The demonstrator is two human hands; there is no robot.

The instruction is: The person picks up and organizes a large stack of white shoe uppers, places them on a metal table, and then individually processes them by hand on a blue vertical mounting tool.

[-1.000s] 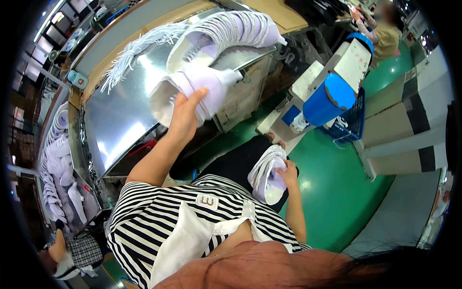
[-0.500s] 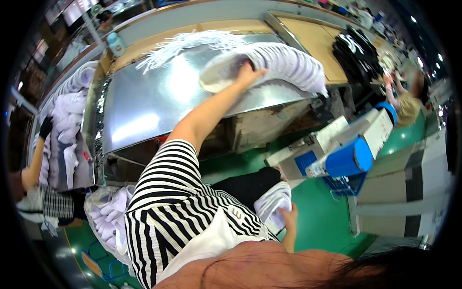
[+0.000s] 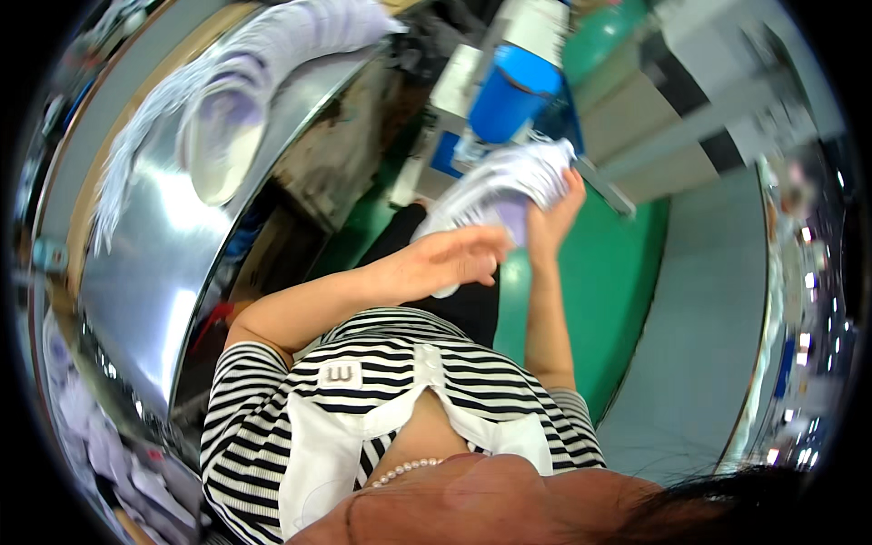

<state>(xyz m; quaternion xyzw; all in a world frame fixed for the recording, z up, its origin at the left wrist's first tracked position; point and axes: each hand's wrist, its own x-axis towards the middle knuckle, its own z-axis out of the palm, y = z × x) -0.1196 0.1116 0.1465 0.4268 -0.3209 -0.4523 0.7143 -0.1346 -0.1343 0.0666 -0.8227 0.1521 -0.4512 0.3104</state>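
A nested bundle of white-and-lilac pieces that look like shoe uppers [image 3: 495, 186] is held out in front of my body, over the green floor and my dark-trousered leg. My right hand [image 3: 556, 213] grips its right side, fingers wrapped round the edge. In front of the bundle's near side is my left hand [image 3: 450, 262], slightly blurred, its fingers loosely stretched to the right with nothing seen between them. Whether it touches the bundle I cannot tell. A longer nested row of similar uppers [image 3: 304, 27] lies on the metal table [image 3: 136, 309] to the left, its pale open end toward me.
White strands like laces [image 3: 136, 154] trail along the table's far side. A blue bin [image 3: 513, 95] and white boxes stand beyond the bundle. Grey panels [image 3: 699, 300] rise at the right. More white pieces [image 3: 109, 454] fill a trough at lower left, past a light-blue bottle [image 3: 50, 254].
My view has swung to the right. My left hand has let go of the row on the table and come over to the bundle, which my right hand has raised in front of me.
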